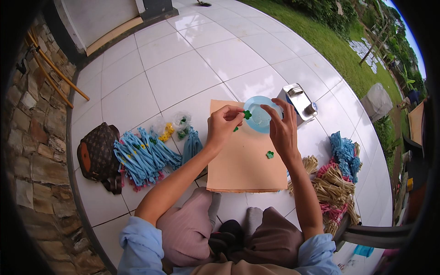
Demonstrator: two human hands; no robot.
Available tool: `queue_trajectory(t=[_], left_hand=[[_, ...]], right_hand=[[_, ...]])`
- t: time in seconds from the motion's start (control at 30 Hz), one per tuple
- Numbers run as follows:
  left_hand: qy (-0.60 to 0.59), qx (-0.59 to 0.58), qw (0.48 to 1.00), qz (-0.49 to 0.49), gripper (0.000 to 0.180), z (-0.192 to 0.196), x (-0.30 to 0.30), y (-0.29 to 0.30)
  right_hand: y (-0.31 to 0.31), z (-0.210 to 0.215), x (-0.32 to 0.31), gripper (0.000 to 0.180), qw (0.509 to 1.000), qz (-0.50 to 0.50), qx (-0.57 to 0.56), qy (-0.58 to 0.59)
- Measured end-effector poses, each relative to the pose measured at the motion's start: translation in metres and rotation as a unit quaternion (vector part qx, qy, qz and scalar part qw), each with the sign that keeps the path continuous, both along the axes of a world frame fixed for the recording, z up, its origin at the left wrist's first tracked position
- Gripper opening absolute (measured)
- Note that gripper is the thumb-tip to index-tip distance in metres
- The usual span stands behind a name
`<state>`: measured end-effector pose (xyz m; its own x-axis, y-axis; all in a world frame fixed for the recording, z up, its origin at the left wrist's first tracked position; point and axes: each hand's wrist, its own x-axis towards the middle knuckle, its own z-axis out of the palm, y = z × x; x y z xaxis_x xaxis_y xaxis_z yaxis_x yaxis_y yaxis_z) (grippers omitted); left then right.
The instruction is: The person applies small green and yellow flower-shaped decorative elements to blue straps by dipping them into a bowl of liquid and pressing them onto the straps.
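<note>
Between the thumb and fingers of my left hand [224, 124] is a small green flower-shaped piece [247, 114], held at the left edge of a light-blue round dish [250, 124]. My right hand [285, 130] is over the dish's right side with its fingers bent and apart, and I see nothing in them. Under both hands lies a tan board [245, 167]. Another green flower piece [270, 155] rests on its right part. Close below my left fingertips is a further green piece [236, 129], partly hidden.
A rectangular metal can [300, 103] stands beyond my right hand. To the left are bundled blue cords [144, 149], a brown patterned bag [97, 153] and plastic bags with yellow [166, 132] and green pieces [182, 130]. Beige bundles [332, 185] and blue bundles [344, 153] lie at right.
</note>
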<state>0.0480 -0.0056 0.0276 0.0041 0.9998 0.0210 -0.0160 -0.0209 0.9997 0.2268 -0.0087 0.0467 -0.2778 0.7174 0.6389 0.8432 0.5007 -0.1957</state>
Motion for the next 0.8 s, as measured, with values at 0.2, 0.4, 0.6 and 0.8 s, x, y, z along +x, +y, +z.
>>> queue_trajectory(t=[0.2,0.4,0.6,0.8], left_hand=[[0.004,0.007,1.0,0.019,0.018,0.011,0.001,-0.004],[0.005,0.018,1.0,0.016,0.018,0.01,0.0,-0.004],[-0.001,0.026,0.999,0.02,0.017,0.011,0.002,-0.005],[0.003,0.021,1.0,0.02,0.016,0.007,0.003,-0.004]], right_hand=[[-0.008,0.008,-0.015,0.032,0.992,0.07,0.099,-0.017],[-0.006,0.003,-0.016,0.03,0.991,0.085,0.097,-0.036],[-0.005,0.0,-0.017,0.03,0.992,0.068,0.097,-0.037],[-0.007,0.001,-0.014,0.037,0.997,0.054,0.041,0.031]])
